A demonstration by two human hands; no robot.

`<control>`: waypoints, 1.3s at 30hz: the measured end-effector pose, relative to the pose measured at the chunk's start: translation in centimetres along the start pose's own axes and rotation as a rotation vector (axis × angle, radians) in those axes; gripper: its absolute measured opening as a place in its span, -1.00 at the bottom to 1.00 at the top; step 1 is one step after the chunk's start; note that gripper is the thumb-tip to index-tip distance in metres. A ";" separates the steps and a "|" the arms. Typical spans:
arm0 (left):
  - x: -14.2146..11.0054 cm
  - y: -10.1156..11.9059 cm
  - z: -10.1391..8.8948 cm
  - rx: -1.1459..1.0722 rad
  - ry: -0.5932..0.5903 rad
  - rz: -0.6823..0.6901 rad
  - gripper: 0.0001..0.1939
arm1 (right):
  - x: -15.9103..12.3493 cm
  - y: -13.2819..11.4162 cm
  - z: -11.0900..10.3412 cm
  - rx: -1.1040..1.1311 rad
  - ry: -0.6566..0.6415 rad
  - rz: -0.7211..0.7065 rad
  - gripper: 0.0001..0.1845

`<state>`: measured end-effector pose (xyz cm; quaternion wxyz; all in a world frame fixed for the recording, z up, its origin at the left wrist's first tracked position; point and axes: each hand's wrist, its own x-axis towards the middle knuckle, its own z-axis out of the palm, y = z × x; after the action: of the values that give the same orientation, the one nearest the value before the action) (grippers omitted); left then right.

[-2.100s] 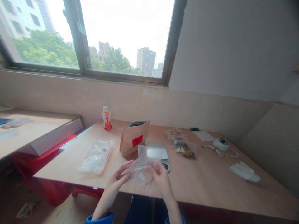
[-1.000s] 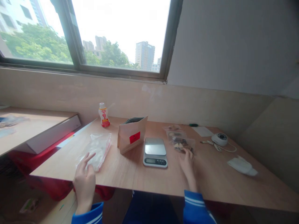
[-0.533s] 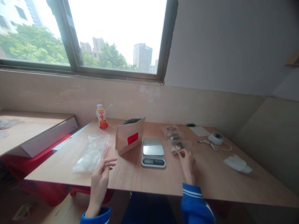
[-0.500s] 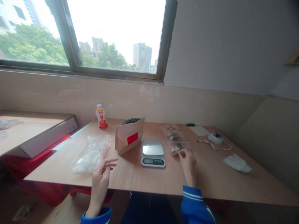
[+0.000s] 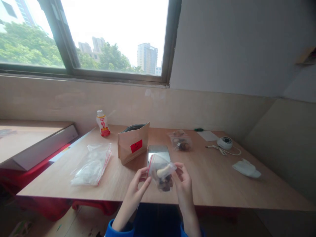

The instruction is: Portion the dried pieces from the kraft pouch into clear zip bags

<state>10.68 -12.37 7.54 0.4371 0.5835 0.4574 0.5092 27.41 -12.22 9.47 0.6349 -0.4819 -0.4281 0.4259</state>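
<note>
My left hand (image 5: 138, 185) and my right hand (image 5: 183, 180) together hold a small clear zip bag (image 5: 161, 172) with a red seal strip, lifted above the table's near edge. Pale and dark dried pieces sit inside the bag. Each hand pinches one side of its top. Directly behind the bag is a small digital scale (image 5: 159, 150), partly hidden by it. A brown paper pouch (image 5: 133, 142) with a red label stands open just left of the scale.
A pile of empty clear zip bags (image 5: 92, 161) lies at the left of the wooden table (image 5: 217, 184). Another filled bag (image 5: 180, 142) rests behind the scale. A small bottle (image 5: 102, 123), a white round device with cable (image 5: 224, 143) and a white cloth (image 5: 245, 168) sit further out.
My right hand picked a filled bag off the table right of the scale and brought it to the middle. My left hand left the empty bags and took hold of it too.
</note>
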 end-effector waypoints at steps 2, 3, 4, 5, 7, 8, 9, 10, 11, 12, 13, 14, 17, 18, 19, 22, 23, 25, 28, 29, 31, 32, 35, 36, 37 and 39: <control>-0.1 -0.1 0.0 -0.011 -0.017 -0.004 -0.80 | 0.0 0.3 0.7 0.025 -0.044 0.025 -0.62; -0.2 -0.3 -0.2 -0.009 -0.009 -0.012 -0.80 | 0.1 0.6 0.9 0.026 -0.051 0.023 -0.63; -0.2 -0.5 -0.4 -0.008 0.004 -0.025 -0.79 | 0.2 0.9 1.1 0.015 -0.043 0.011 -0.64; -0.2 -0.7 -0.7 -0.010 0.017 -0.041 -0.77 | 0.4 1.3 1.2 -0.008 -0.017 -0.005 -0.65; -0.3 -1.0 -1.2 -0.022 0.054 -0.071 -0.75 | 0.6 1.9 1.4 -0.089 0.061 -0.040 -0.65; -0.2 -1.1 -1.3 -0.032 0.082 -0.079 -0.74 | 0.6 2.1 1.5 -0.138 0.091 -0.057 -0.65; -0.2 -1.1 -1.4 -0.042 0.115 -0.083 -0.72 | 0.5 2.3 1.6 -0.184 0.093 -0.072 -0.67; -0.2 -1.1 -1.5 -0.054 0.148 -0.084 -0.70 | 0.4 2.3 1.7 -0.221 0.055 -0.081 -0.70; -0.1 -1.0 -1.4 -0.070 0.174 -0.084 -0.68 | 0.2 2.3 1.9 -0.245 -0.017 -0.082 -0.74; -0.1 -0.8 -1.4 -0.088 0.191 -0.085 -0.66 | -0.1 2.2 2.1 -0.260 -0.112 -0.077 -0.76; -0.1 -0.6 -1.3 -0.109 0.197 -0.090 -0.65 | -0.4 2.1 2.3 -0.266 -0.205 -0.067 -0.77; -0.1 -0.3 -1.2 -0.129 0.197 -0.100 -0.64 | -0.7 1.9 2.5 -0.265 -0.275 -0.060 -0.75; 0.0 0.4 -0.9 -0.182 0.207 -0.127 -0.62 | -1.5 1.5 3.2 -0.245 -0.303 -0.064 -0.63; 0.0 0.5 -0.8 -0.201 0.221 -0.128 -0.62 | -1.7 1.3 3.3 -0.243 -0.300 -0.070 -0.63; 0.1 0.6 -0.7 -0.222 0.232 -0.125 -0.61 | -1.8 1.1 3.5 -0.247 -0.321 -0.072 -0.67; 0.2 0.6 -0.3 -0.275 0.209 -0.122 -0.62 | -2.2 0.4 3.8 -0.285 -0.463 -0.078 -0.79; 0.2 0.6 -0.2 -0.283 0.190 -0.122 -0.63 | -2.2 0.2 3.9 -0.296 -0.490 -0.080 -0.80; 0.1 0.6 0.0 -0.271 0.157 -0.124 -0.66 | -2.3 0.0 4.0 -0.306 -0.495 -0.076 -0.81; -0.2 0.6 -0.1 -0.196 0.135 -0.122 -0.70 | -2.3 0.0 4.0 -0.308 -0.484 -0.057 -0.83; -0.2 0.6 -0.2 -0.169 0.126 -0.121 -0.70 | -2.3 0.1 4.0 -0.311 -0.484 -0.056 -0.84; -0.2 0.5 -0.4 -0.131 0.107 -0.115 -0.68 | -2.3 0.1 3.9 -0.316 -0.483 -0.060 -0.85; -0.2 0.4 -0.4 -0.118 0.093 -0.110 -0.68 | -2.3 0.1 3.9 -0.317 -0.480 -0.060 -0.85; -0.1 0.0 -0.5 -0.101 0.050 -0.085 -0.69 | -2.1 -0.1 3.7 -0.309 -0.463 -0.052 -0.80; -0.1 -0.1 -0.4 -0.099 0.040 -0.078 -0.70 | -2.1 -0.2 3.7 -0.306 -0.459 -0.048 -0.78; -0.1 -0.2 -0.4 -0.097 0.030 -0.072 -0.71 | -2.1 -0.3 3.6 -0.305 -0.457 -0.045 -0.76; -0.1 -0.4 -0.3 -0.092 0.019 -0.066 -0.71 | -2.1 -0.4 3.5 -0.307 -0.457 -0.040 -0.74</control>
<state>10.31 -12.38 7.15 0.4756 0.5424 0.4565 0.5208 23.60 -13.40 10.18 0.4499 -0.4553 -0.6292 0.4409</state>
